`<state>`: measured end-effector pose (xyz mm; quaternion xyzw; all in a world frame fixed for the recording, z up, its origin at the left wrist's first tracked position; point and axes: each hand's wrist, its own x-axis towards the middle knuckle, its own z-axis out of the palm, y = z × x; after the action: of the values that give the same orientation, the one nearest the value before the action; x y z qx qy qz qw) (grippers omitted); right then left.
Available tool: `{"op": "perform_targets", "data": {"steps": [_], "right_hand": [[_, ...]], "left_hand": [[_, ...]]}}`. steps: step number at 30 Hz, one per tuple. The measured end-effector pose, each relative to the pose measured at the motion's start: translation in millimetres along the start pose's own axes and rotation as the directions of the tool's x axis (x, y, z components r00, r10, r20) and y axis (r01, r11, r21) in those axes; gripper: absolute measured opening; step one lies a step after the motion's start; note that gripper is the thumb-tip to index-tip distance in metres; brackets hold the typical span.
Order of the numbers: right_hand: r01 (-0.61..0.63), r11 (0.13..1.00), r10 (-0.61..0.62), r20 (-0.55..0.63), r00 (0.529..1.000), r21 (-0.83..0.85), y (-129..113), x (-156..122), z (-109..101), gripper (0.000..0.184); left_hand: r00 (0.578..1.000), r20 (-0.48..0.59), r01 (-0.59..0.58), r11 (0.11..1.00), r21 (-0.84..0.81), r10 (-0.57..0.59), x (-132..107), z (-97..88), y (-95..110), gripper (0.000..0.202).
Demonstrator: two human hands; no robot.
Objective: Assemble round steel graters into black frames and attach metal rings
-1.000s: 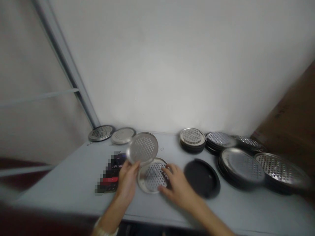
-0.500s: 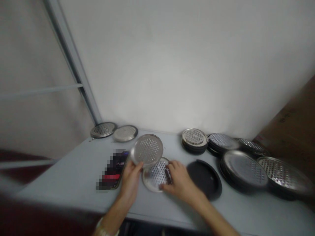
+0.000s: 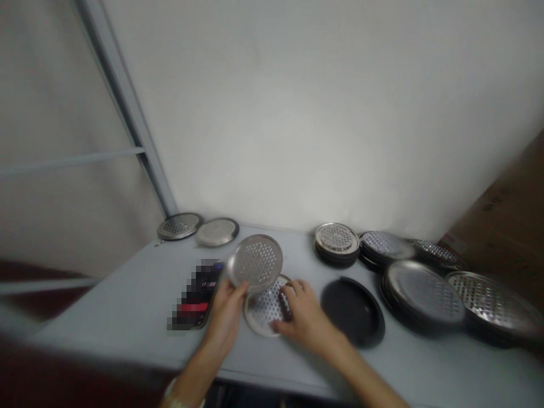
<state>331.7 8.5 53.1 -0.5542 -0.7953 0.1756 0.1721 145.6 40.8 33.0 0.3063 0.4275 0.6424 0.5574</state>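
Observation:
My left hand (image 3: 225, 320) grips the lower edge of a round perforated steel disc (image 3: 257, 263), holding it tilted up above the table. My right hand (image 3: 302, 317) lies over a second perforated steel disc (image 3: 263, 309), its fingers curled on the disc's right part and its thumb near the front rim. That disc lies flat on the table, partly hidden by the raised disc and by my right hand.
A phone (image 3: 198, 294) lies left of my hands, and a round black lid (image 3: 355, 320) lies to their right. Several stacks of perforated discs (image 3: 425, 292) stand at the right, two single discs (image 3: 217, 232) at the back. A cardboard box (image 3: 501, 209) stands beyond the table's right end.
The raised disc has shifted slightly right and turned more toward me in my left hand. My right hand stays on the lower disc, and the view has shifted slightly.

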Motion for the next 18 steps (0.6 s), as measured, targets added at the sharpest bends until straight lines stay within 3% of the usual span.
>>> {"op": "perform_targets", "data": {"steps": [9, 13, 15, 16, 18], "right_hand": [[-0.002, 0.999, 0.004, -0.067, 0.998, 0.041, 11.5, -31.8, 1.6, 0.055], [0.023, 1.000, -0.023, -0.102, 0.995, 0.000, 24.5, -53.8, 10.9, 0.061], [0.055, 0.998, -0.057, -0.117, 0.991, -0.019, 30.8, -62.8, 16.4, 0.066], [0.074, 0.997, -0.077, -0.130, 0.989, -0.027, 33.9, -66.8, 18.8, 0.069], [0.108, 0.994, -0.112, -0.173, 0.979, -0.036, 40.2, -74.6, 22.5, 0.078]], "left_hand": [[0.997, 0.052, 0.047, 0.991, 0.125, -0.054, -7.1, 1.9, -1.1, 0.053], [0.985, 0.055, -0.171, 0.928, 0.331, 0.163, -4.3, -7.0, -0.4, 0.047], [0.933, 0.089, -0.345, 0.797, 0.495, 0.349, -3.4, -13.4, 1.9, 0.037], [0.884, 0.141, -0.439, 0.686, 0.580, 0.446, -3.8, -16.6, 3.7, 0.030], [0.718, 0.344, -0.638, 0.372, 0.675, 0.605, -7.3, -22.6, 8.6, 0.015]]}}
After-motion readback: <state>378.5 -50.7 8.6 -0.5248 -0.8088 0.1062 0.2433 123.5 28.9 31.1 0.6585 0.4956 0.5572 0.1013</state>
